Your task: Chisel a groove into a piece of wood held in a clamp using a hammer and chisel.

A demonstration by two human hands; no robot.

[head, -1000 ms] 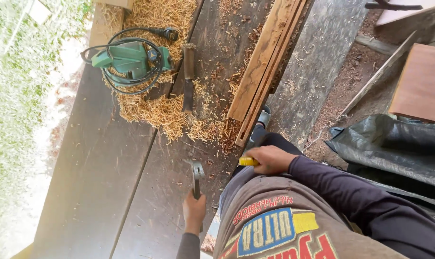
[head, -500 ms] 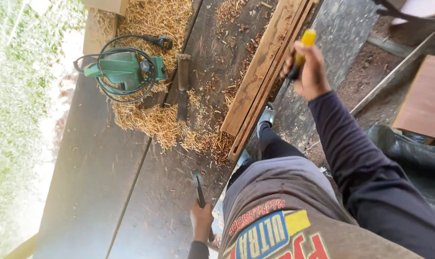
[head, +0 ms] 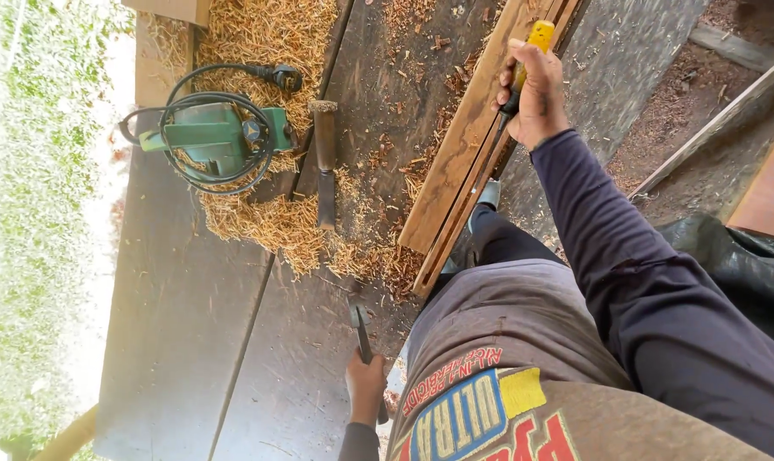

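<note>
Right hand (head: 536,94) raised yellow-handled chisel (head: 528,60) higher

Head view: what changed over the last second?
The right hand carried the yellow-handled chisel from the lap up to the wooden board. The left hand keeps its grip on the hammer. The green power tool stayed on the shavings.

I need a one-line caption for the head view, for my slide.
Right hand sets a yellow-handled chisel against a wooden frame; left hand holds a hammer.
</note>
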